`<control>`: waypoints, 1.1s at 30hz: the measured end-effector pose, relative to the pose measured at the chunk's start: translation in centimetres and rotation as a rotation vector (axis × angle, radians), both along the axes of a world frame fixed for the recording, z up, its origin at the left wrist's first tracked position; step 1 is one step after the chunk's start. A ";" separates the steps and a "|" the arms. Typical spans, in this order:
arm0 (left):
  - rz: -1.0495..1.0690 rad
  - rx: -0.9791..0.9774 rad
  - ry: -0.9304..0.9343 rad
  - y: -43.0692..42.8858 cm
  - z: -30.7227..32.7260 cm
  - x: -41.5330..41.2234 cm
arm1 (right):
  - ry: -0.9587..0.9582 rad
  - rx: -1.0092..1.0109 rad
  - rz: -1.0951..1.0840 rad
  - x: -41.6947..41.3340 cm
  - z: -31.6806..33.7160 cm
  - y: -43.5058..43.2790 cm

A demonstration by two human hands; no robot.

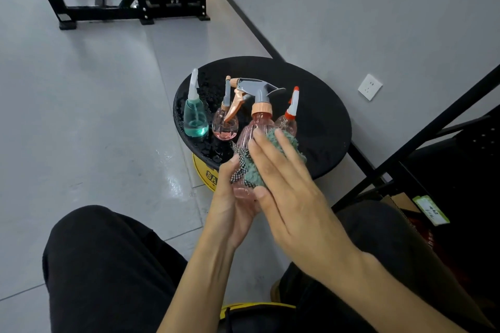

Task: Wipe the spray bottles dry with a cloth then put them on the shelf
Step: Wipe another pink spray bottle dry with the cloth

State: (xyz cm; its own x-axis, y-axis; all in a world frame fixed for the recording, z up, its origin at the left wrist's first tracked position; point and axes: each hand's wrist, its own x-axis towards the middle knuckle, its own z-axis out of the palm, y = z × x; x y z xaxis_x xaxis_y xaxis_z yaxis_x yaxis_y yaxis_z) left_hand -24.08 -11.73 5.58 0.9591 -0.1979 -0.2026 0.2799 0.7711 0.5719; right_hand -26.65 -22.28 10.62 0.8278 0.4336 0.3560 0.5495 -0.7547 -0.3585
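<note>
The wiping step is under way, and no bottle is being shelved at this moment. The person is sitting with the pink trigger spray bottle lifted off the round black counter and held in front of the knees. The left hand is cupping the bottle's lower body, its fingers curling around the base. The right hand is lying flat, fingers straight, pressing the green cloth against the side of the bottle. A gingham-trimmed edge of the cloth is hanging between the two hands.

The bottle is translucent pink and ribbed, with a peach collar, a grey spray head and a peach trigger. It is tilting slightly away from the person, nozzle pointing left.

Three more bottles are waiting on the counter, which is looking wet with droplets. They are a teal bottle at the left, a small pink bottle beside it, and a red-capped bottle partly hidden behind the held one.

Next, I judge, the cloth needs working around the rest of the body and up over the collar and trigger, where water tends to sit. After that the bottle needs carrying over to the black shelf at the right. The damp plastic may be slippery, so the supporting hand should be holding firmly.
</note>
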 end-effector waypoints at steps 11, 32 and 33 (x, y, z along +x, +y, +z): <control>-0.019 -0.004 -0.017 -0.4 -0.6 0.1 | 0.060 0.117 -0.116 2.3 0.8 0.8; 0.026 -0.124 0.010 -0.2 -0.9 0.2 | -0.008 -0.004 -0.085 0.2 -0.1 1.5; 0.029 -0.116 0.001 -0.1 -0.8 0.2 | -0.007 -0.006 -0.076 0.1 -0.2 1.5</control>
State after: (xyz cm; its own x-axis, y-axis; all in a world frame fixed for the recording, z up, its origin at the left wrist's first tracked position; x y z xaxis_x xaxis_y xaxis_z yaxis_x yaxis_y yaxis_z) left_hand -23.88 -11.81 4.75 0.9645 -0.1927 -0.1809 0.2574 0.8399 0.4778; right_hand -26.54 -20.78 10.44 0.8558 0.3718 0.3597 0.4931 -0.7967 -0.3496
